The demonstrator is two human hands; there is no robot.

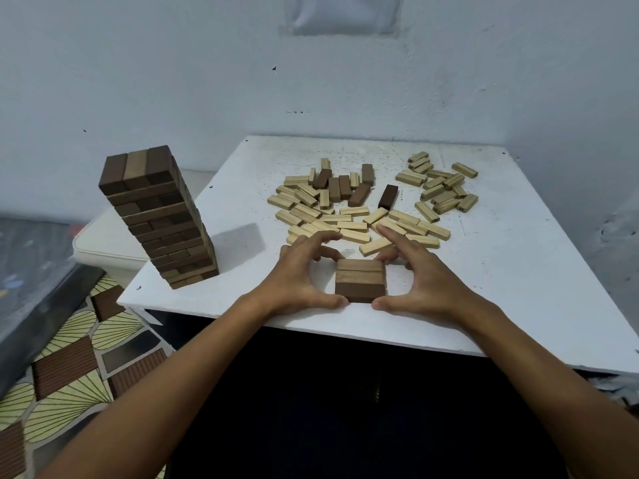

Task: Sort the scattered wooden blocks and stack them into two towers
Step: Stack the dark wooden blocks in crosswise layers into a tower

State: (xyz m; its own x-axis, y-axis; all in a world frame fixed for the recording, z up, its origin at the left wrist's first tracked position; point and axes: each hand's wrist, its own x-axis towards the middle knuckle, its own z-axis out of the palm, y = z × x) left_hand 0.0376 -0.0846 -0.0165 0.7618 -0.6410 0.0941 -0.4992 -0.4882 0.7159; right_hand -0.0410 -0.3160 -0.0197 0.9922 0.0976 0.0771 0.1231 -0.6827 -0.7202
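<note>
Three dark blocks lie side by side as one small square layer (360, 280) near the front edge of the white desk (518, 288), between our two hands. Our left hand (304, 276) curves around the left side of the layer, thumb at the front corner and fingers arched over the far corner; our right hand (420, 274) does the same on the right. The fingers of both are curled, but we cannot tell if they really press the wood or only hover just beside it.

We think the first risk is here: if one hand pushes harder than the other, the three blocks can slide apart or turn, and then the base of a new tower is crooked. The layer also sits close to the desk edge, so a strong pull toward us could drop it.

Behind the hands the light blocks (352, 223) are scattered in a wide heap, with some dark blocks (345, 188) mixed in; a second light group (439, 188) lies further right. Reaching over the layer for them may knock it with a wrist.

At the left the tall dark tower (157, 216) stands near the corner of the desk and seems to lean a little, although the wide lens may cause this. A bump of the desk or of our left forearm could bring it down.
</note>
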